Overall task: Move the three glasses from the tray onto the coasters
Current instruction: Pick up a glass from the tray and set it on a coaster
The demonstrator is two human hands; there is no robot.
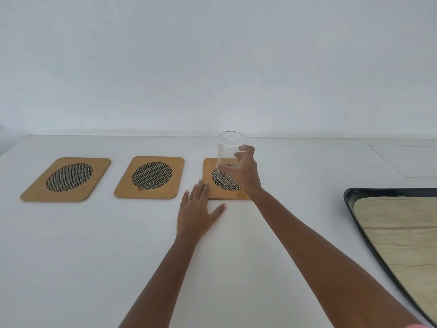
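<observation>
A clear glass point(227, 152) stands upright on the mesh centre of the right coaster point(209, 167). My right hand point(246, 170) wraps its right side, fingers around the wall. My left hand point(197, 214) lies flat on the table, fingertips touching the near left corner of that coaster. The middle coaster point(150, 176) and the left coaster point(67, 178), both wooden with dark oval mesh, carry nothing. The dark-rimmed tray point(354, 209) lies at the right edge; the part in view holds no glass.
The white table point(94, 256) runs back to a white wall. A faint rectangular outline point(406, 162) marks the tabletop at the far right, beyond the tray.
</observation>
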